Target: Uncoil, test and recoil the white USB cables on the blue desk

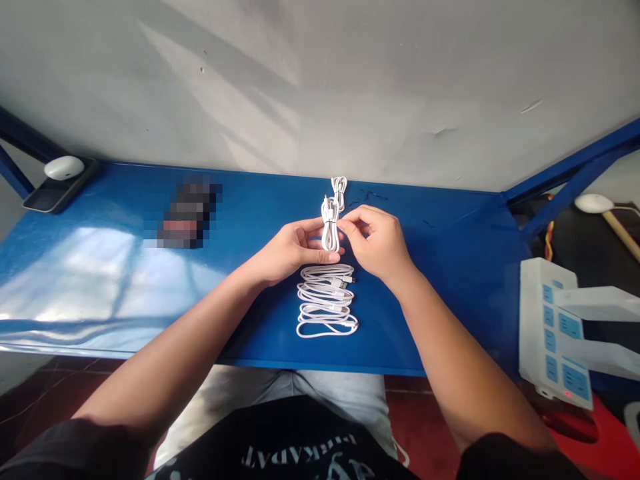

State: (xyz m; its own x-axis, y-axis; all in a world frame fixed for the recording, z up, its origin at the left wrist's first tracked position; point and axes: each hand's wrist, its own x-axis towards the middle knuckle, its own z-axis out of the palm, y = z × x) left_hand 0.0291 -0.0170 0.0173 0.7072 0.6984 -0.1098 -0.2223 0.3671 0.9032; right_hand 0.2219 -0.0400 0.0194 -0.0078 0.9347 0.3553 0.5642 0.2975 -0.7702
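Observation:
My left hand (295,250) is closed around a bundled white USB cable (330,233), held above the blue table. A thin black twist tie (331,222) wraps the middle of that bundle. Thumb and index finger of my right hand (377,240) pinch together at the bundle's right side, by the tie; the small end between them is barely visible. Just beyond lies another bundled white cable (340,190), a dark tie around it. Nearer to me, several loosely coiled white cables (327,300) lie in a row without visible ties.
Thin black tie pieces (373,195) lie on the blue table (260,320) at the back. A pixelated dark object (187,213) is at left, and a black device with a white oval top (64,168) in the far left corner. A white power strip (555,333) stands right.

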